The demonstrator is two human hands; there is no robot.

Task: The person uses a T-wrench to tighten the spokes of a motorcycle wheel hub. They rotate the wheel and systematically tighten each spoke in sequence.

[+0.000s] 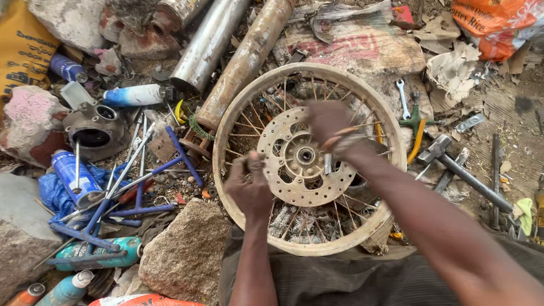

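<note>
Spoked wheel (310, 158), dusty cream rim, lying flat on the littered ground just ahead of the lap, axle pointing straight up toward the camera; round, so no long axis in the plane. Perforated brake disc (306, 157) uppermost, seated on the hub (306, 156) and apparently bolted in place. Spokes all laced to the rim; no tyre fitted.

Left hand (249, 184) over the near-left rim, fingers curled narrow around something small, possibly a spoke; exact object not discernible. Right hand (328, 122) blurred, beyond the hub over the far spokes, fingers closed on a slim tool with an orange tip (340, 136); kind of tool unclear.

Judged stage: work on spokes or disc under way, wheel assembled as far as visible, nothing detached beside it.

Left of the left fingers: blue cross wrenches (136, 190), spray cans (73, 175), a stone (184, 249). Beyond the right fingers: rusty tubes (246, 59). Right of them: a spanner (402, 97), a hammer (464, 174).
</note>
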